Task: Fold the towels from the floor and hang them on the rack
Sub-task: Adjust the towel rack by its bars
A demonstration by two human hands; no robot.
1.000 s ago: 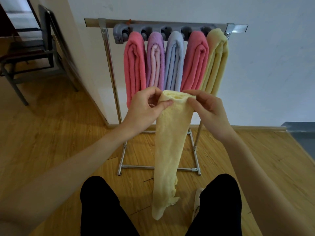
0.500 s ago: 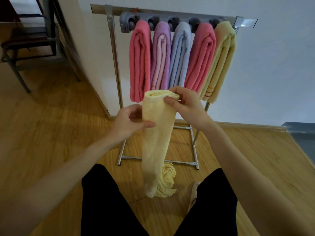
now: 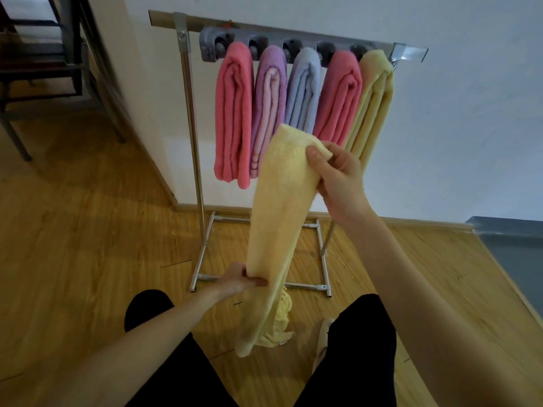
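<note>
Sliding down the yellow towel (image 3: 282, 218), my left hand (image 3: 238, 279) now pinches it low, near the floor (image 3: 88, 259); a moment ago it was up beside my right hand (image 3: 338, 174), which pinches the top fold. The towel hangs long before the rack (image 3: 293, 27). I think I'll fold it in half next.

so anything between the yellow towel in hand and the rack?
No free object in between. The yellow towel, held by the right hand and left hand, faces a rack where five hung towels fill the holder's visible slots.
</note>
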